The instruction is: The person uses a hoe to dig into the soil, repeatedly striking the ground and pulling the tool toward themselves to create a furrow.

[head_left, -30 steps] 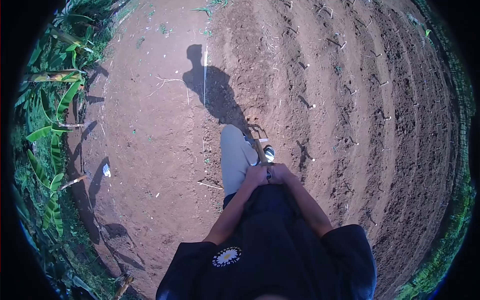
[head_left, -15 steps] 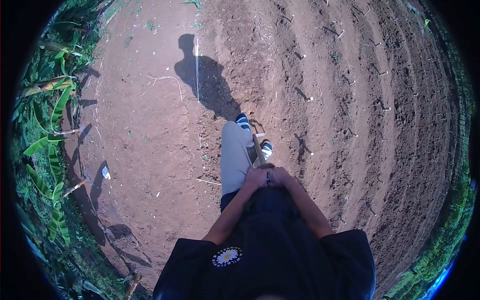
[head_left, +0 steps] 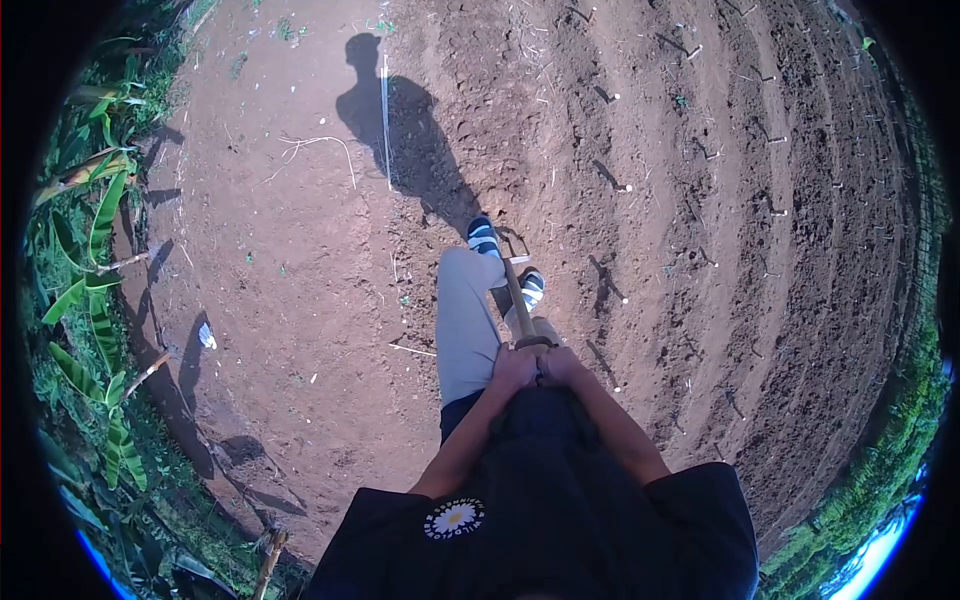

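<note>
Both my hands are closed around the wooden handle of a hoe (head_left: 521, 305), close in front of my dark shirt. My left hand (head_left: 514, 367) grips on the left side, and my right hand (head_left: 561, 366) is right beside it, nearly touching. From my hands the handle slants forward between my legs down to the soil. The hoe's head (head_left: 517, 247) lies by my feet, with a pale edge showing; its full shape is hard to make out. My striped left shoe (head_left: 483, 237) and right shoe (head_left: 532, 288) stand on either side of the handle.
Rows of short stakes (head_left: 628, 188) stand in tilled soil (head_left: 680, 300) to the right. A pale straight strip (head_left: 386, 125) lies ahead, across my shadow. Dry twigs (head_left: 325, 143) and a white scrap (head_left: 207, 335) lie on the left. Banana plants (head_left: 105, 300) line the left edge.
My view has shifted slightly, so the ground and shadow sit higher in it. My hands appear a little lower, and more of the handle shows. The grip is the same.
</note>
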Action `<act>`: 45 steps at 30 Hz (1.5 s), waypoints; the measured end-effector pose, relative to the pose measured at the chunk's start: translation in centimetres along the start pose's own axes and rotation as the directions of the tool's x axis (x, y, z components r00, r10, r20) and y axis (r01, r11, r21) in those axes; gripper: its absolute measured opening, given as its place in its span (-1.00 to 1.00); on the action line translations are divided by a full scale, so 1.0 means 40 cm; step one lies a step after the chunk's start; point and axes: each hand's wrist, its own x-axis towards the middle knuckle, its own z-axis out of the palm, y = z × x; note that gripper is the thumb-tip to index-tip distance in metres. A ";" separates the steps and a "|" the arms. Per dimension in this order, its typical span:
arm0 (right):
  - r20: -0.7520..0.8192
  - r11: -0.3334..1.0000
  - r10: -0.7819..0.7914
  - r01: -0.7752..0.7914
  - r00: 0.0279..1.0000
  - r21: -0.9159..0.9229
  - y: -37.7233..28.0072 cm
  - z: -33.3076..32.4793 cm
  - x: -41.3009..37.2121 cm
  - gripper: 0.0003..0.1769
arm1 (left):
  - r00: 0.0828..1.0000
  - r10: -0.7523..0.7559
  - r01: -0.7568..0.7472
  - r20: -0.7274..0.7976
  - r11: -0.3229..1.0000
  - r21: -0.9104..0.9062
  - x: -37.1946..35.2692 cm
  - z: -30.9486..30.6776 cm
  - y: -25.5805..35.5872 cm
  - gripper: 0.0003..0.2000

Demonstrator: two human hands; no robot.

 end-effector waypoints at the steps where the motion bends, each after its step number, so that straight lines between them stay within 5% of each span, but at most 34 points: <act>1: 0.008 1.000 0.000 0.000 1.000 0.004 0.000 -0.008 -0.001 -0.59 | 1.000 0.000 0.000 0.007 1.000 -0.006 0.000 -0.006 -0.001 -0.71; 4: 0.052 0.999 0.006 -0.008 0.999 0.037 0.003 -0.030 0.006 -0.60 | 0.997 0.000 -0.006 -0.072 0.996 -0.089 0.006 -0.017 -0.011 -0.72; 10: -0.050 0.999 -0.010 0.013 0.999 0.050 -0.001 -0.019 0.038 -0.59 | 0.998 -0.012 0.017 0.056 0.996 -0.086 0.016 -0.047 -0.045 -0.72; 16: -0.019 0.998 0.020 -0.019 1.000 0.060 -0.022 -0.039 0.056 -0.57 | 0.994 0.070 -0.078 -0.078 0.993 -0.094 0.040 -0.009 -0.097 -0.75; 18: -0.001 0.996 -0.017 0.017 1.000 0.092 -0.028 -0.053 0.062 -0.56 | 0.995 0.073 -0.069 0.070 0.996 -0.057 0.047 -0.008 -0.110 -0.70; 22: 0.011 0.996 -0.013 0.012 1.000 0.086 -0.029 -0.042 0.115 -0.56 | 0.991 0.074 -0.062 0.113 0.993 -0.103 0.079 0.014 -0.164 -0.71; 24: -0.059 0.991 0.017 -0.009 0.998 0.130 -0.036 -0.028 0.135 -0.56 | 0.997 0.058 -0.065 -0.047 0.986 -0.156 0.085 0.036 -0.189 -0.75; 30: -0.033 0.999 -0.029 0.031 0.999 0.042 -0.091 0.007 0.257 -0.64 | 0.999 -0.010 0.006 -0.052 0.997 -0.076 0.095 0.072 -0.288 -0.82; 37: -0.174 0.984 0.150 -0.129 0.973 0.122 -0.166 0.205 0.297 -0.74 | 0.962 -0.156 0.143 -0.224 0.987 -0.075 0.055 0.281 -0.332 -0.86; 40: 0.021 0.989 0.131 -0.132 0.991 0.060 -0.200 0.188 0.265 -0.75 | 0.954 -0.176 0.178 -0.242 0.984 -0.013 0.021 0.300 -0.314 -0.80; 45: -0.029 0.985 0.168 -0.167 0.985 0.044 -0.190 0.193 0.286 -0.66 | 0.939 -0.169 0.159 -0.298 0.986 -0.057 0.020 0.314 -0.317 -0.65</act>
